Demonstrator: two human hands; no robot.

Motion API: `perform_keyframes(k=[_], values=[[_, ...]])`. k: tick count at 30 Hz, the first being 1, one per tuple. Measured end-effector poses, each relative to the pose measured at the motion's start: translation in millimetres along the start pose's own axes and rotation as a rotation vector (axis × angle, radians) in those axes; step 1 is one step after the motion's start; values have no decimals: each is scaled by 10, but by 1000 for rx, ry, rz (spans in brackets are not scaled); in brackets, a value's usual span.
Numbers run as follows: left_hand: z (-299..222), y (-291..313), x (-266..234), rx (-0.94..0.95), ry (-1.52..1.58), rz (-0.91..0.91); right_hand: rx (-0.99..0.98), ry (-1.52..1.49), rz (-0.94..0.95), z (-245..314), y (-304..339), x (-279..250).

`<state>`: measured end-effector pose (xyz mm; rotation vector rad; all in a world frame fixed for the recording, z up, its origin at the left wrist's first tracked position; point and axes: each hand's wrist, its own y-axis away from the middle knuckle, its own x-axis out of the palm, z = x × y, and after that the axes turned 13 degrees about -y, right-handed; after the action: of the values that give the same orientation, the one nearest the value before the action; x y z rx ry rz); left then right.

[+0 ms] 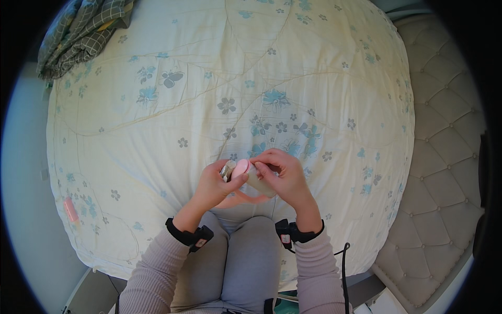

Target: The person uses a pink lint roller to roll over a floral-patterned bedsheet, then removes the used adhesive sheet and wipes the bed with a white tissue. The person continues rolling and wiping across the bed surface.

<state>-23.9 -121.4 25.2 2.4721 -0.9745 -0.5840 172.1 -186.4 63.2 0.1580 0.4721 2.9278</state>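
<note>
1. Bottle point(260, 182), small and pale with a pink round cap point(240, 168), sits between both hands above the person's knees, near the bed's front edge.
2. Left hand point(213, 186) has fingers curled shut around the cap end, thumb pressing the pink top.
3. Right hand point(285, 175) wraps closed around the bottle's body, fingertips on top.
4. Quilt point(183, 104), cream with blue and grey flowers, spreads wide and open beyond the hands.
5. Pink thing point(70, 209) lies at the quilt's left edge, well apart.
6. Checked cloth point(83, 29) is bunched at the far left corner.
7. Padded headboard point(444, 157), buttoned beige, runs along the right edge.
</note>
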Motion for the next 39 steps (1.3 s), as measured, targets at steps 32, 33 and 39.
perform_keyframes(k=[32, 33, 39], values=[[-92, -13, -171, 262, -146, 42, -143, 221, 22, 189, 55, -8], [-88, -15, -169, 266, -145, 42, -149, 231, 34, 190, 50, -13], [-79, -41, -179, 275, -174, 37, -163, 190, 30, 170, 28, -13]])
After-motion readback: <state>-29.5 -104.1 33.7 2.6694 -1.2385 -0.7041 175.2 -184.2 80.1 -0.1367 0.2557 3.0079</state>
